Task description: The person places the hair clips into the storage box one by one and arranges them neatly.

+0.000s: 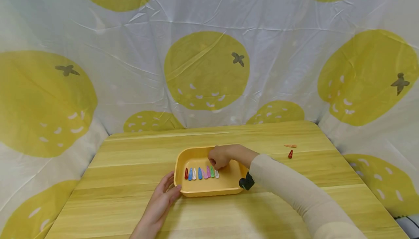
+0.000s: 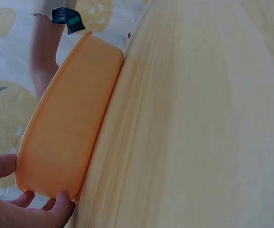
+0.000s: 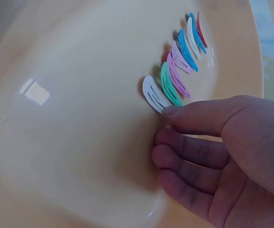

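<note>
My left hand (image 1: pixel 161 197) holds the left end of a yellow plastic tray (image 1: pixel 212 191), its thumb and fingers around the near left corner. Inside the tray, several snap hair clips stand in a row: dark red, blue, white, pink and green. My right hand (image 1: pixel 220 156) reaches into the tray at the right end of that row. In the right wrist view its thumb tip meets the end of a white hair clip (image 3: pixel 153 95), the other fingers curled below. Beside that clip is a green hair clip (image 3: pixel 169 84), then pink ones (image 3: pixel 177 76).
On the wooden table (image 1: pixel 131 155), an orange hair clip (image 1: pixel 290 146) and a red hair clip (image 1: pixel 290 154) lie to the right of the tray. A dark device (image 1: pixel 247 182) is strapped at my right wrist. A fruit-print curtain (image 1: pixel 281 68) hangs behind the table.
</note>
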Available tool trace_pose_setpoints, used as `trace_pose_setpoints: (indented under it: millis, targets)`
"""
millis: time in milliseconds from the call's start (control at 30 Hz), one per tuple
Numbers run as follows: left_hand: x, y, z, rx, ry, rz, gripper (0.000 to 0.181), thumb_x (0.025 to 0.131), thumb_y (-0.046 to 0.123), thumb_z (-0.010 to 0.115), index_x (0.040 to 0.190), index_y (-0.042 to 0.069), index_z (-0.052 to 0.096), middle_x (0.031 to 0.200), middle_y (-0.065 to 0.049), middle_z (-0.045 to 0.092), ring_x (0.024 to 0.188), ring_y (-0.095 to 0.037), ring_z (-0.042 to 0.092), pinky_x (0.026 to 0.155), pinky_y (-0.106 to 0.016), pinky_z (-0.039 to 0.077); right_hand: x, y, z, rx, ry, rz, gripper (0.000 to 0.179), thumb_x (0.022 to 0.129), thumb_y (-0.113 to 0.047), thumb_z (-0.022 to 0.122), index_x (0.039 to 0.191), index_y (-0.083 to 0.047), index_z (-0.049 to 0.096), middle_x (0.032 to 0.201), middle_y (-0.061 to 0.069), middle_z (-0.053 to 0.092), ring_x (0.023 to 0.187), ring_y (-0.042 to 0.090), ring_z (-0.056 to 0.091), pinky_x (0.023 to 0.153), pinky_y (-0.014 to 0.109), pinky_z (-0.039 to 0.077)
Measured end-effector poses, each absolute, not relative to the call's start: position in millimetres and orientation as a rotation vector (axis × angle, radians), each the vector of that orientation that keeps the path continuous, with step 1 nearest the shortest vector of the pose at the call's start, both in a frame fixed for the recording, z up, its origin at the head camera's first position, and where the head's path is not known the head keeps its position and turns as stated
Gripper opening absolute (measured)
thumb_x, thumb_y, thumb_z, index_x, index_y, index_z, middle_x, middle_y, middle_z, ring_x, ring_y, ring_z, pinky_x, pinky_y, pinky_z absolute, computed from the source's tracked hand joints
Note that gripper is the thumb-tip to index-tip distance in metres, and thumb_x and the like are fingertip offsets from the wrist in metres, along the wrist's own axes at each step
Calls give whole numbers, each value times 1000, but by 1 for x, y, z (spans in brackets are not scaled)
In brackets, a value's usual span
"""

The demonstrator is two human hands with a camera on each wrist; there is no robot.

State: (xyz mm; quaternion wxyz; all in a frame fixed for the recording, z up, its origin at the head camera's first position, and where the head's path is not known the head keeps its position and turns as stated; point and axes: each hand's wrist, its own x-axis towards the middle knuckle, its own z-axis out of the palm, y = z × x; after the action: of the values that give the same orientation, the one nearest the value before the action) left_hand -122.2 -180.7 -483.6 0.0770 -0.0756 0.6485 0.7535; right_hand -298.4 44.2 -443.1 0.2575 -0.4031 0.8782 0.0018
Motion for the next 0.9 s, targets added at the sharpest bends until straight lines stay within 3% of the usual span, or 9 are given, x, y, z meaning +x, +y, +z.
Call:
trace_pose_setpoints:
  millis: [233, 333, 367, 900]
  targets:
    - [-122, -181, -483, -227, 1948, 2254, 68, 102, -1, 56, 160, -2, 22, 164, -28, 20, 145, -42, 33, 116, -51, 36, -299, 48, -442, -1106, 2391, -6, 22, 96, -14, 74, 81, -18, 58, 74, -7, 52, 70, 10, 47, 72, 23, 40]
    - [-122, -181, -483, -229, 1947, 2253, 68, 102, 0, 56, 160, -1, 22, 164, -28, 20, 145, -42, 33, 116, -52, 35, -297, 51, -438, -1111, 2384, -20, 19, 95, -15, 75, 84, -18, 61, 77, -8, 54, 73, 11, 49, 73, 24, 42]
    - [-122, -181, -483, -230, 1946, 2252, 68, 102, 0, 56, 160, -2, 22, 164, -28, 20, 145, -42, 33, 115, -52, 36, -297, 52, -436, -1110, 2379, -25, 17, 95, -16, 76, 85, -18, 62, 79, -8, 55, 74, 12, 50, 67, 24, 40]
    - [-124, -182, -485, -229, 1941, 2253, 67, 103, 1, 55, 161, -2, 21, 164, -29, 20, 145, -42, 33, 115, -50, 37, -294, 75, -413, -1118, 2392, -76, 7, 97, -18, 71, 102, -15, 69, 92, -7, 61, 82, 13, 56, 73, 29, 48]
